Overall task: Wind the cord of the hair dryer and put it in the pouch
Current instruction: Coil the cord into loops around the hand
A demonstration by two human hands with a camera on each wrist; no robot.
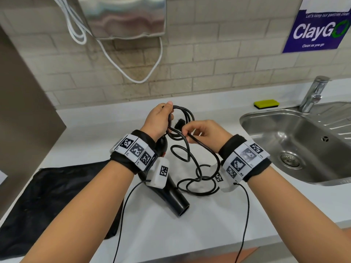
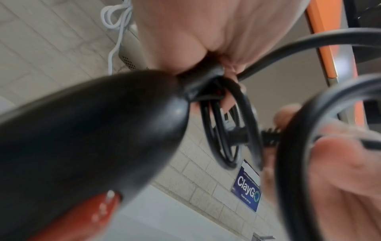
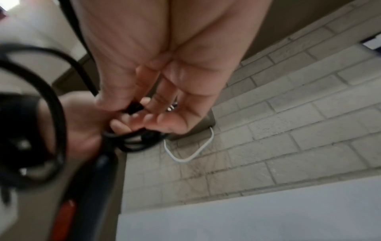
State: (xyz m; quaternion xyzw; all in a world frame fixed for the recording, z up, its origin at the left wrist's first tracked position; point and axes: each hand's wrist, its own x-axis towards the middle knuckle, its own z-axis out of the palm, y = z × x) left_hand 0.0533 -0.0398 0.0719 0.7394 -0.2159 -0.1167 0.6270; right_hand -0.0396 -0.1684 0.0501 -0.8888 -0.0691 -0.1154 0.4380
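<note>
My left hand is raised over the counter and grips a few wound loops of the black cord, close to where it leaves the hair dryer's handle. My right hand pinches the cord beside those loops, near the plug. More cord trails down in loose loops on the counter. The black hair dryer lies below my left wrist, nozzle toward me. A black pouch lies flat at the left. In the right wrist view my right hand pinches the cord.
A steel sink with a faucet is set into the counter at the right, a yellow sponge behind it. A metal dispenser and a hanging white cable are on the tiled wall. A brown panel stands at the left.
</note>
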